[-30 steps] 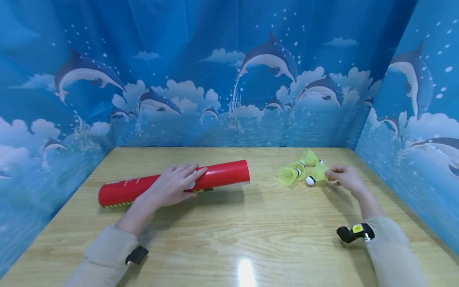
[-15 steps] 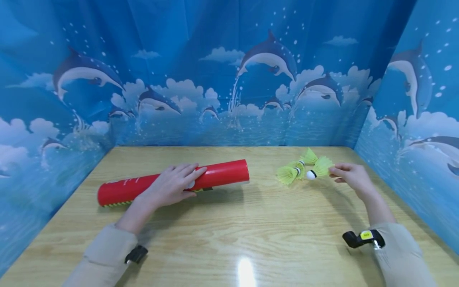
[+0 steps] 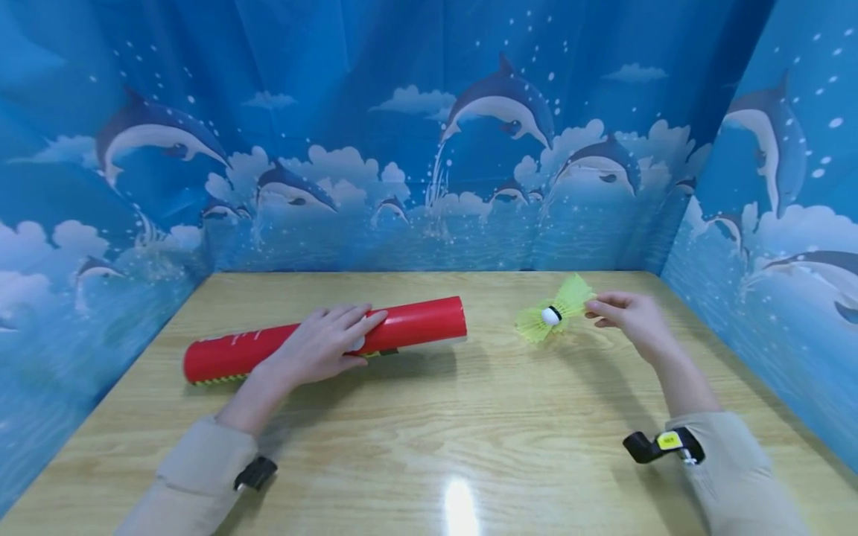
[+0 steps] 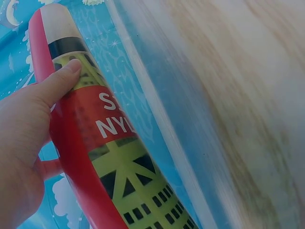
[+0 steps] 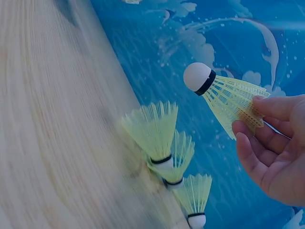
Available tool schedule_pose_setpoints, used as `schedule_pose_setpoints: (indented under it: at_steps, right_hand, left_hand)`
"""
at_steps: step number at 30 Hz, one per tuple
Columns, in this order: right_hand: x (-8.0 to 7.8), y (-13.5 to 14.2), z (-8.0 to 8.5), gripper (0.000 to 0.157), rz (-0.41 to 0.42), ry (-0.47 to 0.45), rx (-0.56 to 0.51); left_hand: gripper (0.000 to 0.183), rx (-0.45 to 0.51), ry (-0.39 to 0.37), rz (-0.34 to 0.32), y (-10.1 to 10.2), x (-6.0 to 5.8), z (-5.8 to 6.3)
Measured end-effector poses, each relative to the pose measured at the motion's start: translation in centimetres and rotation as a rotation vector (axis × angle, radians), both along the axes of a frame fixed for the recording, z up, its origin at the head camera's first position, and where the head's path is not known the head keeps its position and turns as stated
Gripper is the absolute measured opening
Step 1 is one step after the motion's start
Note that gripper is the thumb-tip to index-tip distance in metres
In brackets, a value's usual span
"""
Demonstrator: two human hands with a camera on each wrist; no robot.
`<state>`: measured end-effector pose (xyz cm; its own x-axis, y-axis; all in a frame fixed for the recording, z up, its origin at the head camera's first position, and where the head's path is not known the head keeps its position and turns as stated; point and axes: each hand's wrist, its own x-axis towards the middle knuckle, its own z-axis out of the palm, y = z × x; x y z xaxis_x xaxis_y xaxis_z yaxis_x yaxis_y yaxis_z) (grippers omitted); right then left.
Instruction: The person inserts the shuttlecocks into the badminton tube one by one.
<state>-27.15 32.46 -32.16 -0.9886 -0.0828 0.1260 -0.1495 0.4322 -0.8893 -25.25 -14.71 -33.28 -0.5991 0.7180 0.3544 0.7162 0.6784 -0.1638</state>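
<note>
Shuttlecock (image 5: 228, 98) sits pinched by its skirt in the right hand (image 3: 633, 321) near three other shuttlecocks (image 5: 155, 126), left hand (image 3: 315, 346) gripping a red tube (image 3: 418, 326); pick-up appears in hand, a carry calling for steadiness.

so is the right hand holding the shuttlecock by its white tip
No, the right hand pinches the shuttlecock by its yellow skirt, and the white tip points away from the fingers.

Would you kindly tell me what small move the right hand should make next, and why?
Probably carry the held shuttlecock left toward the red tube: the right hand pinches its skirt, its white tip points that way, and the left hand grips the tube.
</note>
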Motion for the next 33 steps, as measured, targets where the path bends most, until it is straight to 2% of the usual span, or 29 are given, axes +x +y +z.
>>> schedule_pose_setpoints:
  at_steps: [12, 33]
  right_hand:
    - [0.4, -3.7, 0.3, 0.040, 0.058, 0.024, -0.071]
    - [0.6, -8.8, -0.3, 0.036, 0.129, -0.015, -0.055]
  left_hand:
    - [0.092, 0.005, 0.008, -0.007, 0.1, -0.1, -0.3]
    - [0.092, 0.004, 0.019, -0.016, 0.1, -0.2, -0.5]
